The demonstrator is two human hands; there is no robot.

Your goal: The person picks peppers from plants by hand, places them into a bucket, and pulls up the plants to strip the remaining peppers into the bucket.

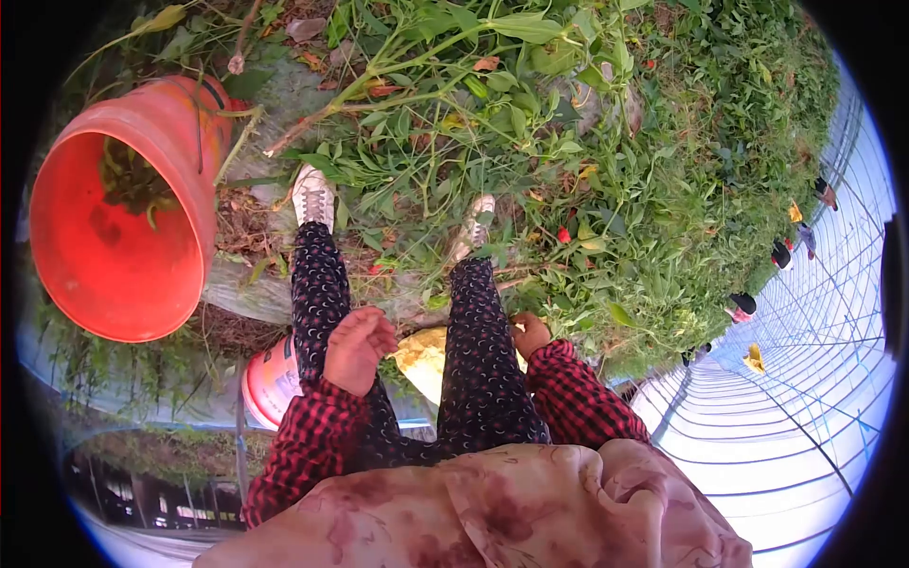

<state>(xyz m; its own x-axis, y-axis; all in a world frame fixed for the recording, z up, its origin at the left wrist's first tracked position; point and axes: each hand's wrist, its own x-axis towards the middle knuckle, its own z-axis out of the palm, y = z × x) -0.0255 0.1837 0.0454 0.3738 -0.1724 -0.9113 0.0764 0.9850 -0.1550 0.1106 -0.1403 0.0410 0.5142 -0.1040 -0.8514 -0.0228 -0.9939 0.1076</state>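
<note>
My left hand (pixel 362 348) is held in front of my left knee, palm partly turned up and fingers loosely bent; nothing shows in it. On the outer side of my right knee is my right hand (pixel 530 334), its fingers curled in; whatever they hold, if anything, is hidden. A yellow and white sack (pixel 423 355) shows between my legs, close to both hands. Beyond my shoes, cut pepper plants (pixel 417 95) with green leaves and bare stems lie across the ground.
A large orange-red bucket (pixel 118 251) lies tipped at the left, mouth towards me, with some green pieces inside. A second red bucket (pixel 273 381) stands beside my left leg. Dense plants (pixel 691 170) spread to the right. Several people are far off under the greenhouse frame (pixel 776 379).
</note>
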